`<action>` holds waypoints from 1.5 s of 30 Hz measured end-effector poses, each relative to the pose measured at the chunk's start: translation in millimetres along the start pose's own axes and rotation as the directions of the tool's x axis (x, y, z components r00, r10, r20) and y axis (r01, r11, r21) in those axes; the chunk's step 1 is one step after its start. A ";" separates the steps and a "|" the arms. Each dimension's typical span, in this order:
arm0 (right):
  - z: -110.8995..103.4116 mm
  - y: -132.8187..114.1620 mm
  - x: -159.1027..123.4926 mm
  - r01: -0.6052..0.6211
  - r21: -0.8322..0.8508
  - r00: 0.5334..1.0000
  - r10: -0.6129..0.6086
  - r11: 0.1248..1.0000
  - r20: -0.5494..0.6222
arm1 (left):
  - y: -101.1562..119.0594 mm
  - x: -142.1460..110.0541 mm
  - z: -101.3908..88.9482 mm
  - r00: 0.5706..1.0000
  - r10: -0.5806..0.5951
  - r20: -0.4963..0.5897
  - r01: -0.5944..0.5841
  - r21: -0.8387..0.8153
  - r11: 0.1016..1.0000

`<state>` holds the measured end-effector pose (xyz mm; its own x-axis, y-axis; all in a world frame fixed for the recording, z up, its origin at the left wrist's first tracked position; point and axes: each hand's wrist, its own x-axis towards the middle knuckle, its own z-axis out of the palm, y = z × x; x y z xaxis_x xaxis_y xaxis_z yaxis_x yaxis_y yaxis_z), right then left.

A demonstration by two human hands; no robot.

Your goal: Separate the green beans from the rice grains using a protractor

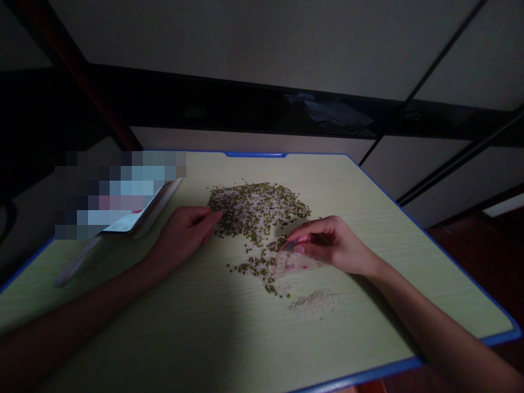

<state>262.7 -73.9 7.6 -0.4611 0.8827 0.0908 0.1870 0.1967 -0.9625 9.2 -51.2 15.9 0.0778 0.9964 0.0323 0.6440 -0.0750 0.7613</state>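
Note:
A pile of green beans mixed with pale, rice-like grains (pixel 257 210) lies in the middle of the table. My left hand (pixel 184 232) is closed at the pile's left edge, thumb against the curled fingers; whatever it may hold is hidden. In my right hand (pixel 331 243) is a clear protractor (pixel 295 259) with pink markings, pinched between thumb and fingers. Its curved edge is beside a smaller spread of green beans (pixel 256 266) in front of the pile. Nearer to me lies a separate heap of pale grains (pixel 315 303).
The pale table (pixel 172 333) has a blue rim. A lit tablet or phone screen (pixel 123 218), partly blurred out, leans on a stand (pixel 77 262) at the left. Behind the table's far edge are light cabinet panels (pixel 245 43) with a dark band.

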 end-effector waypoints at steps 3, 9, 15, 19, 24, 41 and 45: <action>1.5 1.7 0.6 0.000 -0.005 1.000 0.000 1.000 0.009 | 0.2 -0.1 0.5 1.000 -0.012 -0.001 0.012 -0.013 1.000; 0.9 4.3 1.6 0.006 -0.010 0.999 -0.006 1.000 0.031 | -0.7 1.0 1.0 1.000 -0.014 0.006 0.014 -0.002 1.000; -2.6 4.4 -0.2 -0.012 -0.011 0.997 0.013 1.000 0.072 | 0.2 1.7 0.3 1.000 -0.023 -0.002 0.023 0.000 1.000; -3.6 3.6 -1.5 -0.011 -0.032 0.997 0.014 0.999 0.081 | -0.2 1.2 0.4 1.000 -0.010 -0.004 0.010 -0.015 1.000; -3.1 3.1 -1.8 -0.010 -0.034 0.996 0.013 0.999 0.085 | -3.3 2.7 1.3 1.000 -0.008 -0.025 0.008 -0.008 1.000; -0.3 4.6 0.6 -0.028 0.048 0.999 0.029 0.998 -0.015 | -1.4 2.0 0.6 1.000 -0.011 -0.013 0.011 0.005 1.000; 1.6 5.8 0.6 -0.030 0.050 0.999 0.031 0.998 -0.027 | -3.2 2.2 1.5 1.000 -0.010 -0.009 0.010 -0.003 1.000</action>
<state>262.1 -72.9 1.7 -0.4312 0.8998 0.0674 0.1574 0.1486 -0.9763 8.5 -48.8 12.6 0.0641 0.9975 0.0309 0.6428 -0.0649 0.7633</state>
